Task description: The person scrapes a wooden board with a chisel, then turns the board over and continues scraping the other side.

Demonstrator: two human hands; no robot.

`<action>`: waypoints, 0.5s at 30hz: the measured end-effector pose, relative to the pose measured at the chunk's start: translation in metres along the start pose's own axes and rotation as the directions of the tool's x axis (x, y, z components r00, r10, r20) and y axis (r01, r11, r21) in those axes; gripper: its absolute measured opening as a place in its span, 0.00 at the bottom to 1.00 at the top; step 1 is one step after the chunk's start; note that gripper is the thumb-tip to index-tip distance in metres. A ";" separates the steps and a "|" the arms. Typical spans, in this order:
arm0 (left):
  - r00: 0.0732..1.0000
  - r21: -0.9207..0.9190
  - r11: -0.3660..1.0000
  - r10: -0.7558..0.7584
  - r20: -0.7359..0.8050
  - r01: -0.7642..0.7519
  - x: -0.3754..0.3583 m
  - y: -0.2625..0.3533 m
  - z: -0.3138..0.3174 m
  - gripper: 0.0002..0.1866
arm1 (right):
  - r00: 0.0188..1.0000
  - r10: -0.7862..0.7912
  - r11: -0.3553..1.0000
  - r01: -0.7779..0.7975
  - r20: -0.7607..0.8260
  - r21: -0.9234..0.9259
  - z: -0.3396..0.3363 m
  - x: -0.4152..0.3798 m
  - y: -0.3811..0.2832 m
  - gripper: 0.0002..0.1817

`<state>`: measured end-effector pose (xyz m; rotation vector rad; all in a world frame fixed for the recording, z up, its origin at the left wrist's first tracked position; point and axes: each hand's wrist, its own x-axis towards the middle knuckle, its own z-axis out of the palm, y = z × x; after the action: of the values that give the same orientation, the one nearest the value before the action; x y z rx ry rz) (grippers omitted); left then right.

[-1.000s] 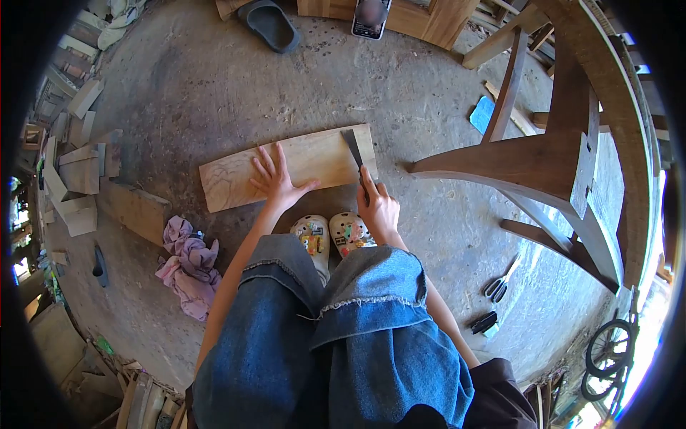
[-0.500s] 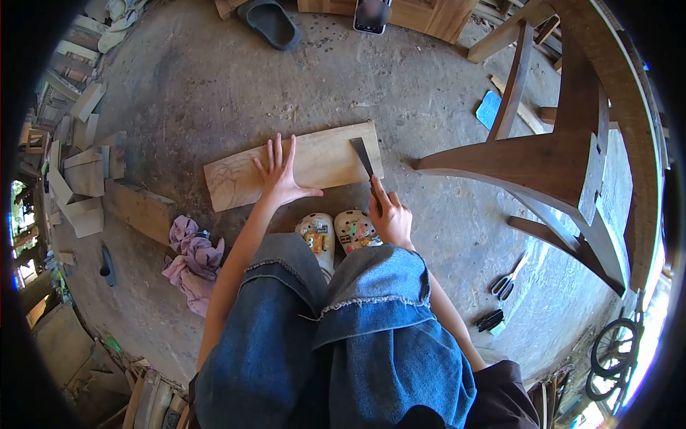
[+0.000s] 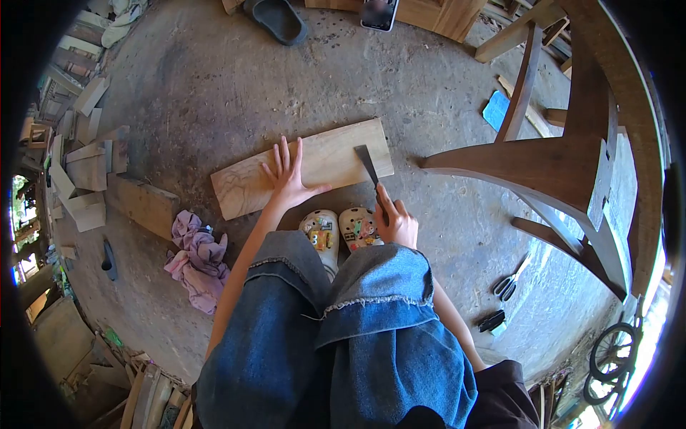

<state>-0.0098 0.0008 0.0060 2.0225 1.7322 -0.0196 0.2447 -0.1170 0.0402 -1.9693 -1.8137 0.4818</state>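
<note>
A pale wooden board (image 3: 332, 151) lies flat on the concrete floor ahead of my feet, swirled grain showing at its left end. My left hand (image 3: 289, 184) rests on the board left of its middle, fingers spread wide. In my right hand (image 3: 396, 220) is the handle of a putty knife (image 3: 367, 164), fingers wrapped round it. The dark, flared blade lies over the board's right end, its broad edge pointing away from me. My clog-covered feet (image 3: 320, 230) are just below the board's near edge.
A dark wooden furniture frame (image 3: 514, 166) stands at the right. Scissors (image 3: 506, 287) lie on the floor below it. Left are a crumpled pink cloth (image 3: 200, 259) and wood offcuts (image 3: 87, 171). A grey clog (image 3: 280, 23) and a phone (image 3: 379, 14) are at the far side.
The putty knife's blade has slid a little toward me over the board, my right hand drawing back with it. My left hand stays on the board; the whole view has shifted slightly.
</note>
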 end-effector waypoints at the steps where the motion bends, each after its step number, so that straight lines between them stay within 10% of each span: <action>1: 1.000 -0.002 1.000 0.007 0.014 -0.007 0.000 0.000 0.000 0.75 | 1.000 0.002 1.000 -0.002 0.023 -0.026 -0.001 -0.008 0.000 0.29; 15: 0.998 0.025 1.000 0.011 0.057 -0.013 0.001 0.000 -0.005 0.76 | 0.999 -0.036 0.998 0.035 -0.032 -0.048 0.013 0.010 -0.005 0.28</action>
<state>-0.0115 0.0034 0.0104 2.0303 1.6925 -0.0950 0.2348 -0.1062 0.0318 -1.9609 -1.8529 0.3970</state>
